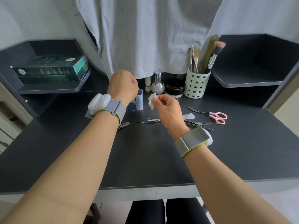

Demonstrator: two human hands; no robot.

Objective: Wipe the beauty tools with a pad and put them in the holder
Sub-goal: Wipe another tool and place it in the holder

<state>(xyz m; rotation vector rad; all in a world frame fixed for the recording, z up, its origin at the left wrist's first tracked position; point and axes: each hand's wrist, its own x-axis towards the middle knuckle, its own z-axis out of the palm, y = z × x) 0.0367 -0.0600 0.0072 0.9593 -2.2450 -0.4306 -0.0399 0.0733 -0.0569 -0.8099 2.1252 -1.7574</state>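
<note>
I have both hands up over the dark worktop [145, 151]. My right hand [168, 109] pinches a small white pad [152, 99] between thumb and fingertips, so that grip is clamped on the pad, held in the air just above the middle of the worktop. My left hand [123, 84] sits a little farther and to the left, fingers curled under; from here I cannot tell whether that grip is closed on something, since the fingers face away from me. Just beyond it stands a small blue box [137, 101].

The tools lie on the worktop to the right of the pad. Pink-handled scissors [213, 115] rest far right, blades pointing left. Tweezers [199, 125] lie near my right wrist, partly hidden by it, and a thin metal pick [148, 122] lies flat nearer the middle. Nail clippers [123, 125] peek out beside my left forearm.

The holder [196, 84], a pale green perforated cup, stands at the far right of the worktop, already carrying brushes [213, 57] and pencils. Left of it sit a black round jar [174, 88] and a pearly bottle [157, 84], under a hanging grey cloth [145, 38].
</note>
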